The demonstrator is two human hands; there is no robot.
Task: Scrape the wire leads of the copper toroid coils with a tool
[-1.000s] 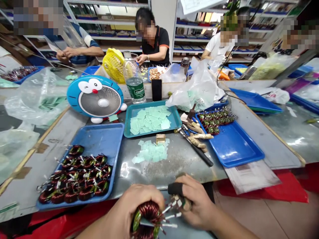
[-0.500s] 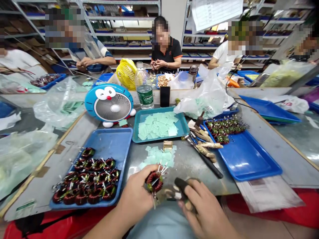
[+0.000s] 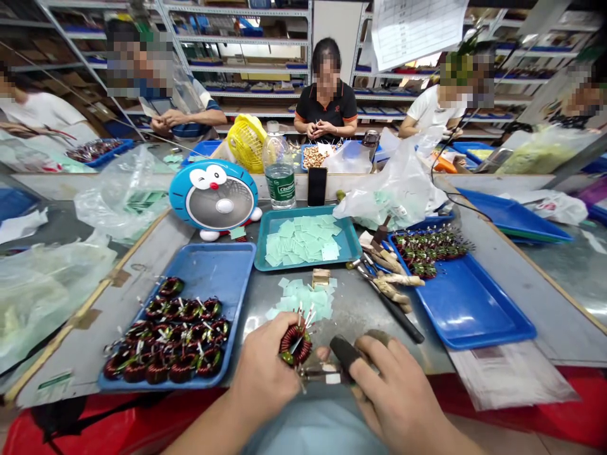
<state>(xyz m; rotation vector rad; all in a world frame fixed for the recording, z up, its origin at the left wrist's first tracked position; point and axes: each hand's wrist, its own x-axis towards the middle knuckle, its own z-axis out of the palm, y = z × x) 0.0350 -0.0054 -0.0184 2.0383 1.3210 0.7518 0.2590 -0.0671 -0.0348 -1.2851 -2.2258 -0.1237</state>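
Observation:
My left hand (image 3: pixel 265 363) grips a toroidal coil (image 3: pixel 294 344), a ring wound with dark red copper wire. White-sleeved leads stick up from its top, and a greenish-yellow patch shows at its lower left. My right hand (image 3: pixel 384 373) is just right of the coil, with dark covers on some fingertips. Its fingers are curled in around a blurred, thin metallic piece with a white bit (image 3: pixel 333 378); I cannot make out what this is. Below and in front of the coil lie loose pale green paper slips (image 3: pixel 303 297) with a small wooden block (image 3: pixel 321 277).
Left, a blue tray (image 3: pixel 222 259) holds several similar coils. A teal tray (image 3: pixel 353 249) bears green slips. At right, another blue tray (image 3: pixel 478 309) holds more coils, beside a black-handled tool (image 3: pixel 401 316). A cartoon fan (image 3: pixel 215 196), bottle (image 3: pixel 279 180) and phone (image 3: pixel 317 186) stand behind. Co-workers sit opposite.
The right hand's fingers have shifted slightly, and the metallic piece under the coil shows more plainly. The coil stays in the left hand. The whole view has moved a little.

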